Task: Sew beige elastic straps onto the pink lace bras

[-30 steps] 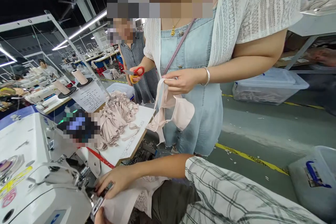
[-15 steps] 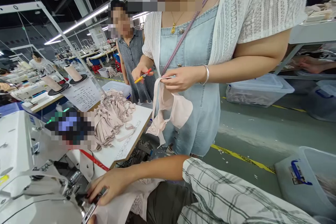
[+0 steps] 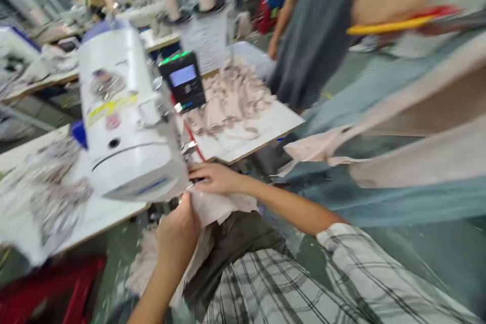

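- In the head view, your left hand (image 3: 181, 225) has its grip pinching the left side of the pale pink cloth (image 3: 212, 206).
- Your right hand (image 3: 218, 178) lies over the top of that cloth. Its fingertips are blurry, so I cannot tell if its grip is spread or pressed together.
- The cloth is by the front end of the white sewing machine (image 3: 129, 126) and droops toward your lap.
- Past your right hand, pink strips (image 3: 231, 98) sit in a heap on the white surface (image 3: 261, 129), near its far edge.
- A person (image 3: 319, 25) stands beyond that surface's right corner.
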Motion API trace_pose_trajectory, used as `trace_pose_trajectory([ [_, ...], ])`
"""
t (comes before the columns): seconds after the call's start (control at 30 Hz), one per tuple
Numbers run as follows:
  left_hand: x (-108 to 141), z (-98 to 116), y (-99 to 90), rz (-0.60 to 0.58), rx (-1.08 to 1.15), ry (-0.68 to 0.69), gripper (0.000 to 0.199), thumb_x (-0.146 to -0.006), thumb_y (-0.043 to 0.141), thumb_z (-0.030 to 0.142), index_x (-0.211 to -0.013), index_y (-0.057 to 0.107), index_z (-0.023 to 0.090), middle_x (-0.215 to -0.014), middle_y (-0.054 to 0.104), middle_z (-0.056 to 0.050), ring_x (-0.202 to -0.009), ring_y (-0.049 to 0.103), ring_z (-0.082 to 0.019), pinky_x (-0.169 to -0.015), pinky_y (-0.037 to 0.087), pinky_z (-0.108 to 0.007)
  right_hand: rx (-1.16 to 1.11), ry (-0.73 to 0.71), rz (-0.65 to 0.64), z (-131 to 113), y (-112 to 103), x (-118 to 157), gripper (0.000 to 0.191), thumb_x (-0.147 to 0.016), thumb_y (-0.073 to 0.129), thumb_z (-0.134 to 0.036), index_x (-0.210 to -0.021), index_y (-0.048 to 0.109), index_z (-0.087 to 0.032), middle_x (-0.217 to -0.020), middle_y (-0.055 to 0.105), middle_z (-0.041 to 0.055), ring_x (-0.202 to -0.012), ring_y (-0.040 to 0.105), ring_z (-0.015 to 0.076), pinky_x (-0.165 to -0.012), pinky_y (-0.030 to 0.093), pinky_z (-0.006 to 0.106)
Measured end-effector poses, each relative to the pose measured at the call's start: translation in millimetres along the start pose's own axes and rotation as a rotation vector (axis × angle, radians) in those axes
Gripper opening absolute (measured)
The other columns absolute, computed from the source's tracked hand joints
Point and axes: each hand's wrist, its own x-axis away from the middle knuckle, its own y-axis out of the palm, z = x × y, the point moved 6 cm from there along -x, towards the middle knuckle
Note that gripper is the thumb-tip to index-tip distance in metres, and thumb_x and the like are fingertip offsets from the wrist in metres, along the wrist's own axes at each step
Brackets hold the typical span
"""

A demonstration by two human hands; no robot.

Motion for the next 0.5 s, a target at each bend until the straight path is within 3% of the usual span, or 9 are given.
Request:
trace_pose_trajectory([
  [0.1, 2.9, -12.7, 14.5, 0.028, -0.063, 0.055, 0.032, -0.098, 0.043, 0.025, -0.125, 0.059, 0.019, -0.067, 0.067, -0.003, -0.06, 0.068, -0.019, -0.05, 0.037, -0.026, -0.021, 0.063, 0.012, 4.6, 2.7, -2.2, 0.034, -0.086, 0.058, -0.021, -0.116, 0.074, -0.022, -0.137, 0.063, 0.0074, -0.123, 0.061, 0.0231, -0.103, 0.048, 0.034],
  [0.3, 6.2, -5.7, 8.2, 0.266, -0.059, 0.196, 0.027, -0.096, 0.043, 0.018, -0.116, 0.06, 0.015, -0.064, 0.066, -0.001, -0.052, 0.064, -0.017, -0.046, 0.029, -0.03, 0.054, 0.132, 0.022, -2.8, 3.8, -0.4, 0.025, -0.085, 0.058, -0.023, -0.102, 0.075, -0.019, -0.107, 0.07, 0.0071, -0.103, 0.065, 0.0222, -0.089, 0.051, 0.033],
  [0.5, 7.4, -5.4, 6.6, 0.366, -0.047, 0.219, 0.021, -0.091, 0.049, 0.014, -0.109, 0.061, 0.016, -0.057, 0.061, 0.001, -0.048, 0.059, -0.016, -0.045, 0.027, -0.031, -0.004, 0.154, 0.024, 3.4, 3.6, -3.0, 0.032, -0.083, 0.057, -0.028, -0.109, 0.075, -0.02, -0.126, 0.068, 0.0072, -0.113, 0.065, 0.0234, -0.093, 0.054, 0.036],
])
